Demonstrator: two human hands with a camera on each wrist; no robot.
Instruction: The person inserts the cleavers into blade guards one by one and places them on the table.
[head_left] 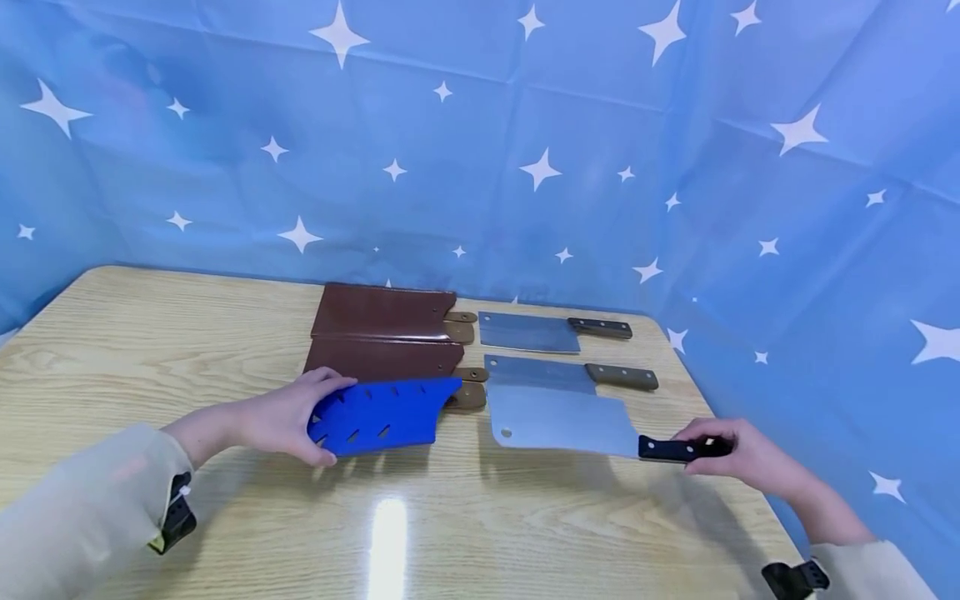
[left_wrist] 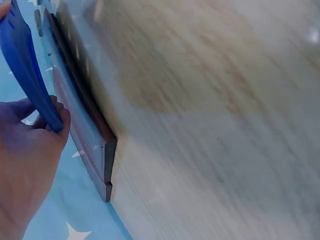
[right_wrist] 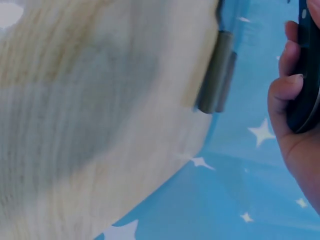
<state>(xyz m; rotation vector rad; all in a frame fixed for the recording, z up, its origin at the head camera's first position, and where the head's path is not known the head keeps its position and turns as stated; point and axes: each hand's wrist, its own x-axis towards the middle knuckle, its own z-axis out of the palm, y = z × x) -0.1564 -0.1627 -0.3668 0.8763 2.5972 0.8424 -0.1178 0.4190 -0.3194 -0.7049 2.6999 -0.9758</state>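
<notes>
Our left hand grips the blue blade cover by its wide end, fingers curled round it. Our right hand clasps the cleaver by its black handle above the tabletop.

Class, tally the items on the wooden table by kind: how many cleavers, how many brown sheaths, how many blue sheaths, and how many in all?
Cleavers: 3, namely far cleaver, middle cleaver, near cleaver held by the right hand
Brown sheaths: 2, namely far brown sheath, near brown sheath
Blue sheaths: 1, the blue sheath held by the left hand
Total: 6
</notes>
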